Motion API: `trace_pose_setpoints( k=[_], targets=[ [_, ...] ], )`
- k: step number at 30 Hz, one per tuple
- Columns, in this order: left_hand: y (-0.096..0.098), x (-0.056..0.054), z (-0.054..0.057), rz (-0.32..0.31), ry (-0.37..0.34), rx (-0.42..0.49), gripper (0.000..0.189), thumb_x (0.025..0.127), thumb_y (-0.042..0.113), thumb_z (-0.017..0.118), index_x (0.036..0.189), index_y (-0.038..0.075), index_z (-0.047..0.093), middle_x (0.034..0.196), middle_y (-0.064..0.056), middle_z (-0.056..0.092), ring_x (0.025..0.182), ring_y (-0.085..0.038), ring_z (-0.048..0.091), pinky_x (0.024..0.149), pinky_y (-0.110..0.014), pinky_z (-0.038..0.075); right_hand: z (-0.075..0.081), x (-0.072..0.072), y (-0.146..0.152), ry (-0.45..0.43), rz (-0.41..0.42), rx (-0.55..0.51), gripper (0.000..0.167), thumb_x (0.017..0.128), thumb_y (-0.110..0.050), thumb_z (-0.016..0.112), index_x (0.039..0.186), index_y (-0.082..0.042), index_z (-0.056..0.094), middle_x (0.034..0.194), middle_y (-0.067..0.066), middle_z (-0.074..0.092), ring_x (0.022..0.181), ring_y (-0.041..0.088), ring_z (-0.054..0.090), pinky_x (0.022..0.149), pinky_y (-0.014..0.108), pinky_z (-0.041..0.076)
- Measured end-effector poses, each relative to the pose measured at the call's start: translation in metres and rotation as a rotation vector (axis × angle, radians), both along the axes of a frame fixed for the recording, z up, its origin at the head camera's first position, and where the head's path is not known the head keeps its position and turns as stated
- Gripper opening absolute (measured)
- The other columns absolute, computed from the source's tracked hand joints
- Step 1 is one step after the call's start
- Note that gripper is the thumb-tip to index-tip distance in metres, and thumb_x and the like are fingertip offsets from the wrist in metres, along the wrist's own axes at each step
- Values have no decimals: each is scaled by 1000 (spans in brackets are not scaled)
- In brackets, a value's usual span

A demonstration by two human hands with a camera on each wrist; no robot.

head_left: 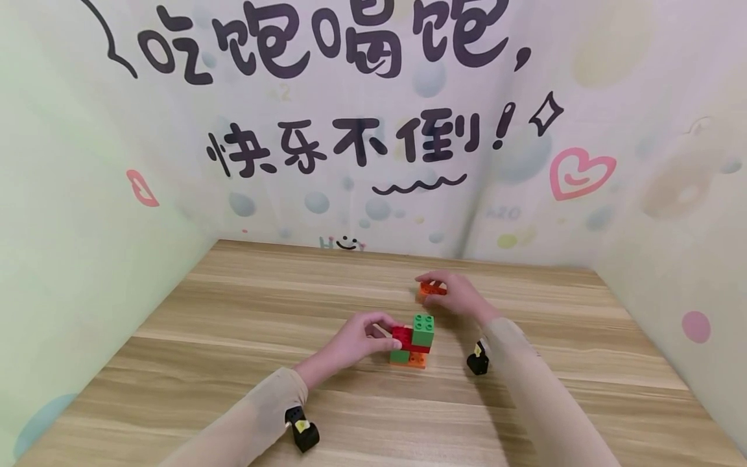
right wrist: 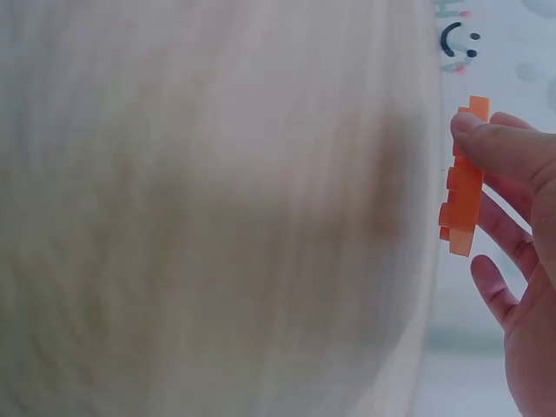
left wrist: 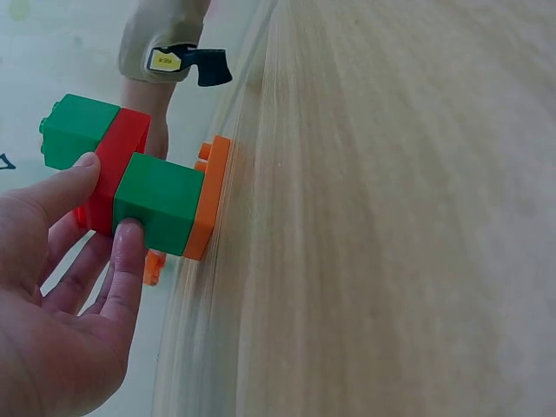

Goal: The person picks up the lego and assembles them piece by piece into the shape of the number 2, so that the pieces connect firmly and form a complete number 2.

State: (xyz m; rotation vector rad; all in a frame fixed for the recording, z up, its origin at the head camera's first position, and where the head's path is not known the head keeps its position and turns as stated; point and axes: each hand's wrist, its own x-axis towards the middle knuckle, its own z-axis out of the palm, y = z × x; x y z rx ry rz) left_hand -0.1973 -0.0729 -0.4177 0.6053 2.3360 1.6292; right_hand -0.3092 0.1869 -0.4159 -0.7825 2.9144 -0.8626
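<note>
A small stack of toy building bricks stands on the wooden table, gripped by my left hand. Its base is a flat orange brick; a green brick sits on that, then a red brick and a second green brick at one end of the top. In the left wrist view, my thumb lies along the red brick and a fingertip presses the lower green one. Farther back, my right hand pinches a thin, studded orange brick between thumb and fingers, off to the stack's far side.
The wooden table meets a white printed wall sheet along its back edge. More sheets close in the left and right sides. A small black camera hangs at my left sleeve and another black camera at my right.
</note>
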Motion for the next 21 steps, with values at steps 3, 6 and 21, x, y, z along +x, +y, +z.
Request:
trace_pose_setpoints(
  k=[3,6,21],
  targets=[
    [0,-1,-1,0,2,-3,27,87,22,77,110,12,71,107,-10,70,82,-14,66,71,-30,54,6,2,2,43,-3,-28,43,88,-14,74,130,-20,64,122,4,69,108,23,63,95,46,53],
    [0,-1,-1,-2,2,-2,27,87,22,77,111,12,71,107,-10,70,82,-15,66,71,-30,54,11,4,4,97,7,-43,42,87,-11,75,127,-18,66,122,5,70,107,24,64,95,47,53],
    [0,1,2,-2,-6,-1,26,87,22,76,111,12,70,107,-11,70,81,-14,66,72,-36,56,21,12,6,205,59,-76,46,83,-12,79,127,-17,66,123,4,70,101,20,65,89,42,54]
  ],
)
